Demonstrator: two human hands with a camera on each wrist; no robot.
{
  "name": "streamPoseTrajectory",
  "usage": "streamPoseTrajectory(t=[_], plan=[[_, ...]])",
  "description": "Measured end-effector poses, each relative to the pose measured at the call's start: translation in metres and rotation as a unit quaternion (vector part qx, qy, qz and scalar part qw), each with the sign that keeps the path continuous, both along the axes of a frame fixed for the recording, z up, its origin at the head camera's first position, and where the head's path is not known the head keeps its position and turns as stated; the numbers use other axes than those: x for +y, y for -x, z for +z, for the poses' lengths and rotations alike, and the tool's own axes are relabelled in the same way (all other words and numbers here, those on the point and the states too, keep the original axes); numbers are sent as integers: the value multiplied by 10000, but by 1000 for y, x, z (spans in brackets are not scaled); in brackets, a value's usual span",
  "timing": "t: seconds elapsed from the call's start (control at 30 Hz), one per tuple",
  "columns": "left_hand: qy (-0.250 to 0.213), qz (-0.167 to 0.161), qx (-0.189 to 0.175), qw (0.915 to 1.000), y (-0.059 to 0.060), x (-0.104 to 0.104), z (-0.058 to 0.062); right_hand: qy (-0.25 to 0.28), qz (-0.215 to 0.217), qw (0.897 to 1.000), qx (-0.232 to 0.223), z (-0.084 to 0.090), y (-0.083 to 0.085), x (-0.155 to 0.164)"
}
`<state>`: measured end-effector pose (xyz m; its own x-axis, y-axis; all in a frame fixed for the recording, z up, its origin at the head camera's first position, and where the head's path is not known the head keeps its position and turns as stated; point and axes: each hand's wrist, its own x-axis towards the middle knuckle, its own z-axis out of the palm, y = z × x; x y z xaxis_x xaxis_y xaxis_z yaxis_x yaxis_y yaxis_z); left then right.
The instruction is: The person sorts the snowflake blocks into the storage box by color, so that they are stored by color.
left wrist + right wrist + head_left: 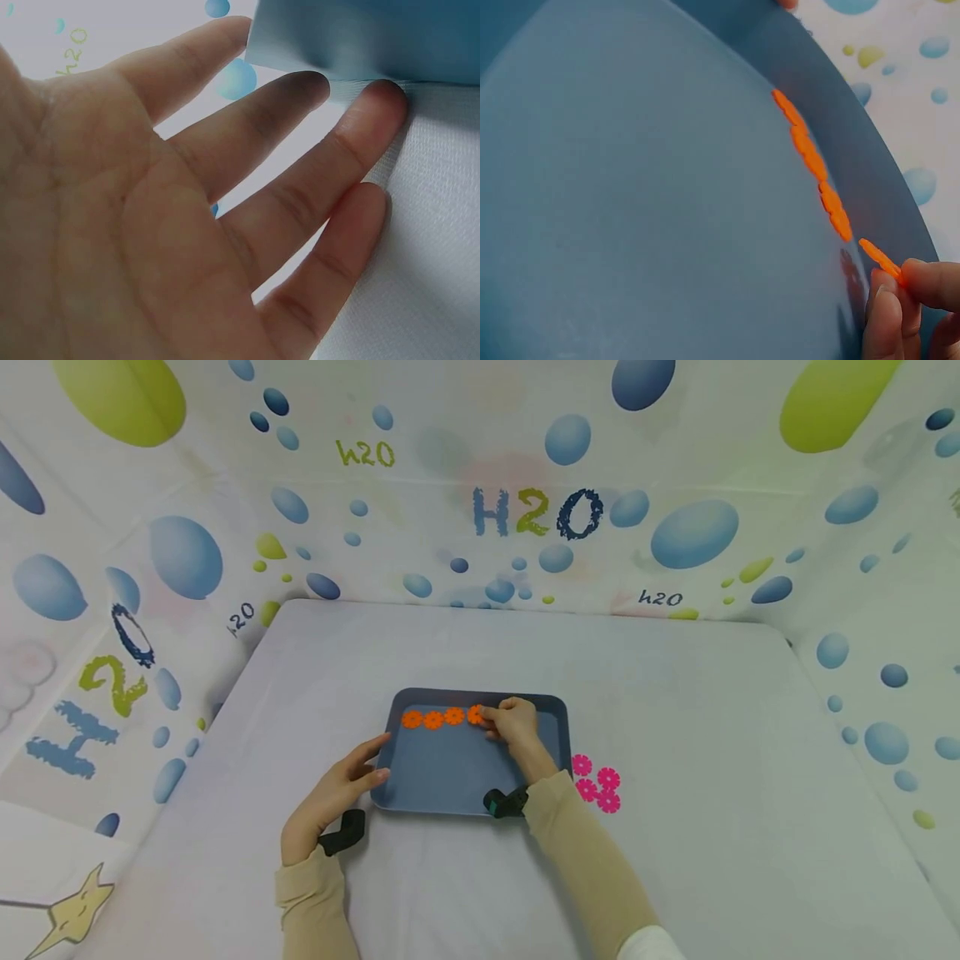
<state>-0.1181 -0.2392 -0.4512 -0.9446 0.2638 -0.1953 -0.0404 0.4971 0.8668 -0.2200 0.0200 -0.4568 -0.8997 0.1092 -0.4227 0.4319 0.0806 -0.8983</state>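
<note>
Fingers (pixel 934 285) of your right hand (pixel 517 727) edge-pinch an orange flower-shaped piece (pixel 879 257), seemingly for control; your outspread left hand (pixel 333 797) touches the rectangular blue-grey tray (pixel 442 777), probably steadying it.

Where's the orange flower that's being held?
In the head view, the flat orange flower-shaped piece is pinched in the right hand over the far side of the blue-grey rectangular tray, right of three matching pieces.

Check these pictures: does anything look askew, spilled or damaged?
Nothing stands out. Three orange pieces lie in a row in the tray; the right hand pinches a fourth piece; four pink pieces cluster beside the tray.
</note>
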Motion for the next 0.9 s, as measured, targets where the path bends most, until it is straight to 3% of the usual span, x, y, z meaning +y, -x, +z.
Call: streamPoseTrajectory(t=[0.33, 0.47, 0.57, 0.7, 0.9], plan=[[-24, 10, 63, 10000, 0, -1, -3, -1097, -106, 9938, 156, -2, -2, -8], [-21, 3, 70, 10000, -1, -1, -3, -2178, -78, 9753, 350, -3, -3, -12], [-40, 18, 46, 10000, -1, -1, -3, -2708, -12, 9614, 489, -5, -4, -14], [-1, 27, 48, 10000, -1, -1, -2, -2679, -78, 9617, 583, -7, -5, -12], [41, 0, 83, 10000, 0, 0, -2, -2320, -71, 9710, 568, -7, -6, -8]])
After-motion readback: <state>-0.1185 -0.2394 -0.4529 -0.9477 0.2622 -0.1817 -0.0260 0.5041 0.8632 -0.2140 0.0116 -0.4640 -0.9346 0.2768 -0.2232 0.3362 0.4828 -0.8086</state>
